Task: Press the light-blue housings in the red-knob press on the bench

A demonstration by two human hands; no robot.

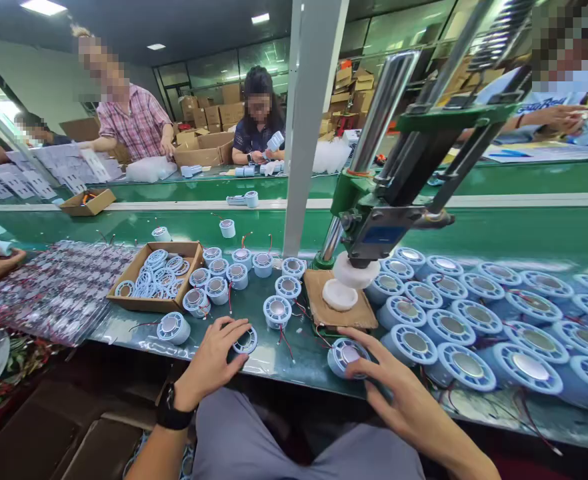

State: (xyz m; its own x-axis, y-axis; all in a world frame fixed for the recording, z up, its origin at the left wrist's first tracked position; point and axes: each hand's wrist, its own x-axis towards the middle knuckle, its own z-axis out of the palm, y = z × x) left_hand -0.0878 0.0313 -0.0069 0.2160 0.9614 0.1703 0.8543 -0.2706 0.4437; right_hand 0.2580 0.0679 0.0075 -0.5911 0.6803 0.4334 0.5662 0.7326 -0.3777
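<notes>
We list: a cardboard box [124, 301] of rings, a green hand press [374, 220], foil sheets [54, 290], stacked cartons [214, 113].

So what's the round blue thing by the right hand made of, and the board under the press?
The round blue thing looks like matte moulded plastic with a shiny, probably metal, disc in the middle. The board looks like brown cardboard or fibreboard, dull with soft edges.
</notes>
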